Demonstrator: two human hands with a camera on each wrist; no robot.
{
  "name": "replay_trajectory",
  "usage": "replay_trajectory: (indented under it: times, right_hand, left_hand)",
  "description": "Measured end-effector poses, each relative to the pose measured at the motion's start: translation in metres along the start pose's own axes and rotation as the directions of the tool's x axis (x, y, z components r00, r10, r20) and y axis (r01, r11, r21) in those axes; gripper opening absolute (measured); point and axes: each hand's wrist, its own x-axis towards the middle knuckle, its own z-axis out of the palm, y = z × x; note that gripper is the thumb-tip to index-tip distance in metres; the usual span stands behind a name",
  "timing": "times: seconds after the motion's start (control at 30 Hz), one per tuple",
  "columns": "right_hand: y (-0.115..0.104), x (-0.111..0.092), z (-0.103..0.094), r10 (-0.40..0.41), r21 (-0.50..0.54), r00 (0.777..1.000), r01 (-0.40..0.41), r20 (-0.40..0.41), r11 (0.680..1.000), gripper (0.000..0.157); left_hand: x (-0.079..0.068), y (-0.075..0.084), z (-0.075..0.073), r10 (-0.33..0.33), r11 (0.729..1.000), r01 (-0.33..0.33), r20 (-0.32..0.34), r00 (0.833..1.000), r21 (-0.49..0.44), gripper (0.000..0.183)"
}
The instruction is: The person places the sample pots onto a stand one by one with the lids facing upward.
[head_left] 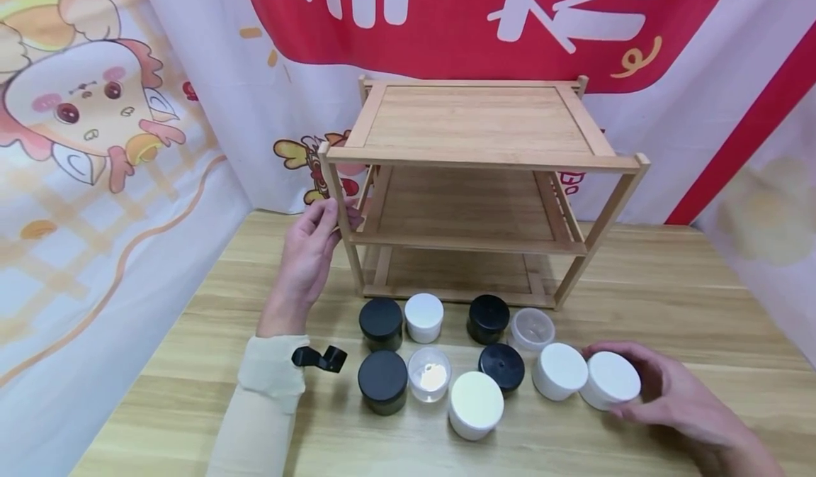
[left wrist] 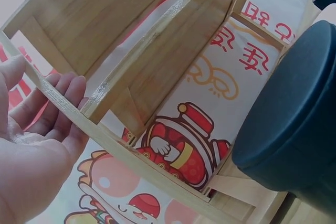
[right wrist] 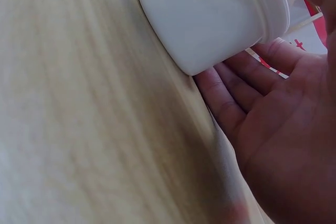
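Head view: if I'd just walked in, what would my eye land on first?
Probably the tiered wooden rack in the middle, its left front post held by the left hand. Behind it, a bright red panel with white lettering stands out. In front sit black, white and clear jars, the right hand holding the rightmost white one.

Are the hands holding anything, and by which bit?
The left hand holds the wooden rack by its front left post. The right hand holds the rightmost white jar by its sides.
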Motion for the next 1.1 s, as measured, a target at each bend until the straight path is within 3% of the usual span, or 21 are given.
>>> replay_trajectory:
  times: [0.3, 0.57, 0.8, 0.97, 1.1]
  right_hand:
    - [0.001, -0.001, 0.000, -0.016, -0.017, 1.000, 0.016, 0.008, 1.000, 0.070]
    - [0.001, -0.002, 0.002, 0.033, -0.111, 0.998, -0.040, -0.061, 0.993, 0.063]
    - [0.004, 0.001, 0.004, -0.005, -0.188, 0.992, -0.019, -0.125, 0.982, 0.061]
    - [0.001, 0.003, 0.001, -0.054, -0.240, 0.984, 0.012, -0.171, 0.971, 0.060]
    - [-0.010, 0.004, -0.005, -0.063, -0.223, 0.972, 0.012, -0.227, 0.975, 0.062]
  left_hand:
    - [0.000, 0.000, 0.000, -0.012, 1.000, 0.012, -0.005, 1.000, 0.011, 0.025]
    - [0.001, -0.001, -0.001, -0.001, 1.000, 0.001, -0.002, 1.000, 0.012, 0.027]
    - [0.002, -0.001, -0.001, -0.001, 1.000, 0.001, -0.012, 1.000, 0.005, 0.049]
    - [0.001, -0.001, -0.002, -0.001, 1.000, 0.001, -0.011, 1.000, 0.005, 0.033]
    - [0.000, -0.002, -0.002, -0.006, 1.000, 0.006, -0.004, 1.000, 0.005, 0.025]
